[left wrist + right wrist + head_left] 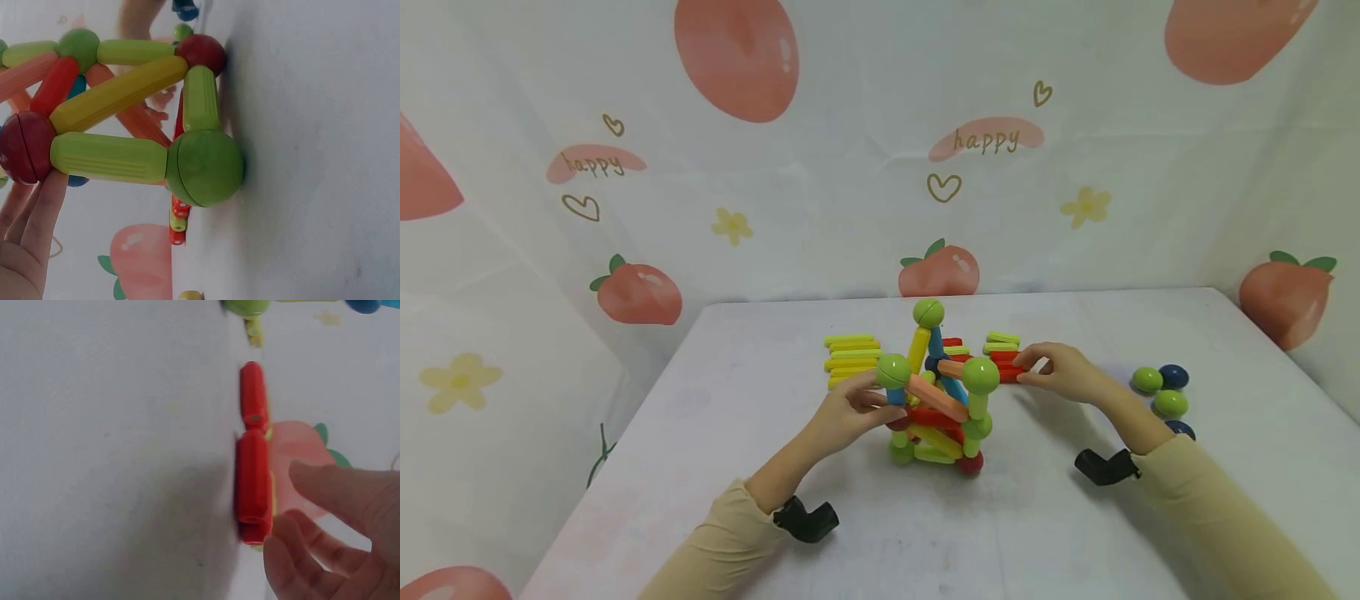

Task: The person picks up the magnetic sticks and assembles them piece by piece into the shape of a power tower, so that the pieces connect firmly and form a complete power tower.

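Observation:
A tower of coloured sticks and balls (pixel 936 414) stands on the table, with green balls at its top corners. My left hand (pixel 850 414) holds its left side, the thumb at a dark red ball (pixel 26 147) and other fingers partly hidden behind the frame. Lower down in the left wrist view, a green ball (pixel 206 167) of the tower meets the tabletop. Beyond the tower's right side, my right hand (pixel 1060 371) reaches to a row of red sticks (pixel 1006 367). In the right wrist view its thumb and fingers are apart beside a red stick (pixel 252 478), gripping nothing.
Yellow and light green sticks (pixel 853 354) lie in a row behind the tower at left. Light green sticks (pixel 1002 337) lie behind the red ones. Green balls (pixel 1169 404) and dark blue balls (pixel 1174 377) sit at right. A printed cloth (pixel 835 208) hangs behind the table (pixel 760 333).

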`<state>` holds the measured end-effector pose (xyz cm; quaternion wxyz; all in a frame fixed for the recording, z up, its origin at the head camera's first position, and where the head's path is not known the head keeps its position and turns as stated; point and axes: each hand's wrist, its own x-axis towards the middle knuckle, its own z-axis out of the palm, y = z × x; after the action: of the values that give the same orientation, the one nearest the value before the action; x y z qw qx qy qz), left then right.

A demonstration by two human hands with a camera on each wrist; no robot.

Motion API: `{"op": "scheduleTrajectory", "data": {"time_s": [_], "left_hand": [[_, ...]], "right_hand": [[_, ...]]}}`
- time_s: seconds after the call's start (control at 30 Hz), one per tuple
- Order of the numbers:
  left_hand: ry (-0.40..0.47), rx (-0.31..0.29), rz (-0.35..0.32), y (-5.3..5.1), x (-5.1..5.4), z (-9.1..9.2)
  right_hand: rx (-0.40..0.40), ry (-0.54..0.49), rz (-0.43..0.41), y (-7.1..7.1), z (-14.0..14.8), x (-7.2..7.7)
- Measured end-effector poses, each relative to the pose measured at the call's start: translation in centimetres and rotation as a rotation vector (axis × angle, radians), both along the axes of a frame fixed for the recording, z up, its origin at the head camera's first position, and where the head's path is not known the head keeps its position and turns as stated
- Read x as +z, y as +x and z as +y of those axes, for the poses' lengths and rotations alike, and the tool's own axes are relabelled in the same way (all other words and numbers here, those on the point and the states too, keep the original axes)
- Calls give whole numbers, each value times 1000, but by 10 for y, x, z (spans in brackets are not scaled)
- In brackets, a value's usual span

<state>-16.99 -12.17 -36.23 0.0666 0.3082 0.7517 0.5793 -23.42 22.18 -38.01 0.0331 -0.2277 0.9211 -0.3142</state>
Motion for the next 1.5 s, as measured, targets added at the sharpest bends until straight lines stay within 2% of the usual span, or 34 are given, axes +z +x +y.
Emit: {"op": "scheduleTrajectory", "data": {"time_s": [0.2, 0.4, 0.57, 0.67, 0.77, 0.9, 1.03, 1.17, 1.27, 1.4, 1.5], "left_hand": [[-4, -20, 3, -2, 1, -3], [-31, 16, 10, -3, 7, -4], [-39, -19, 30, -4, 8, -4], [-47, -15, 18, -4, 7, -3], [-42, -15, 3, -3, 7, -1], [-16, -26, 7, -1, 5, 5], [15, -31, 30, 2, 3, 13], [30, -38, 51, 6, 0, 20], [33, -45, 60, 8, -2, 24], [35, -54, 63, 11, -2, 27], [16, -72, 39, 11, 0, 26]], "right_hand": [[-31, 50, 33, -6, -9, -9], [-65, 111, 26, -3, -15, -9], [-35, 136, 29, 2, -16, -7], [-29, 118, 26, 3, -14, -3], [-54, 57, 11, 8, -13, 9], [-96, -71, 8, 20, -17, 40], [-126, -254, 33, 37, -27, 74], [-120, -428, 44, 56, -40, 97], [-99, -464, 101, 69, -50, 104], [-91, -406, 221, 79, -62, 102], [-106, -370, 262, 81, -67, 99]]}}
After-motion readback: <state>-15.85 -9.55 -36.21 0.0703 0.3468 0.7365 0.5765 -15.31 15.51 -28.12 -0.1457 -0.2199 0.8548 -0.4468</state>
